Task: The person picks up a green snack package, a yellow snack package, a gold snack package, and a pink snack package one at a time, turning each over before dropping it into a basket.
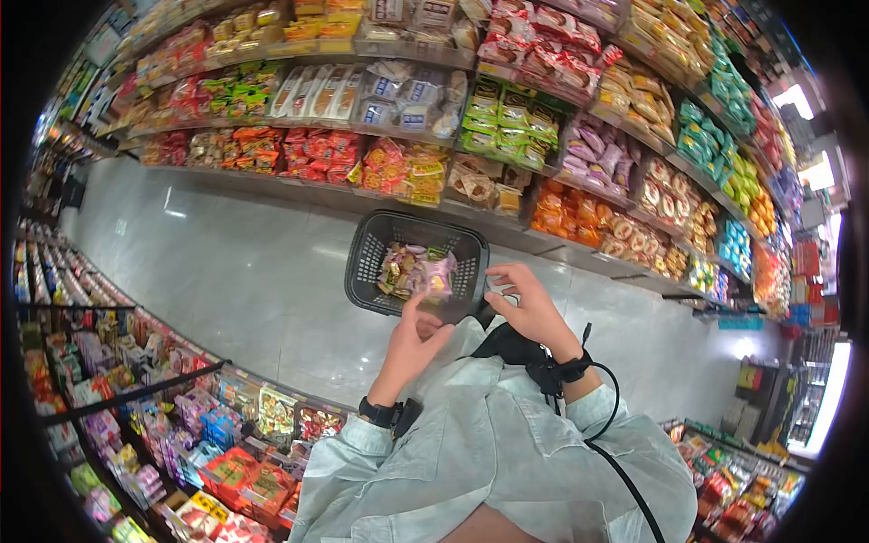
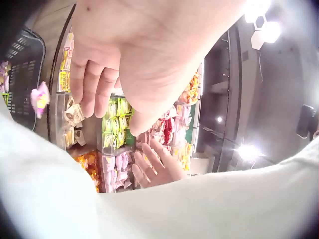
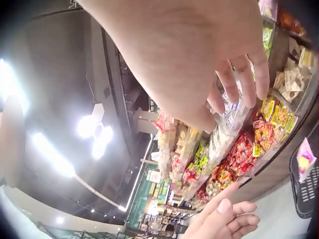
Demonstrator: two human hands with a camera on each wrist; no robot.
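Pale shirt sleeve [image 1: 507, 452] nearest camera. Left hand [image 1: 412, 339] and right hand [image 1: 525, 303] raised just before black basket [image 1: 371, 244]; fingers loosely spread, nothing seen held. Snack packets [image 1: 416, 271] lying inside basket. Basket seen above grey floor [image 1: 235, 271], snack shelves [image 1: 407, 118] beyond.

Bare grey tiled aisle floor [image 1: 235, 271] lies open left of the black plastic mesh basket [image 1: 371, 249], while packed snack shelves [image 1: 380, 118] wall its far edge and low racks [image 1: 136, 380] line its near edge.
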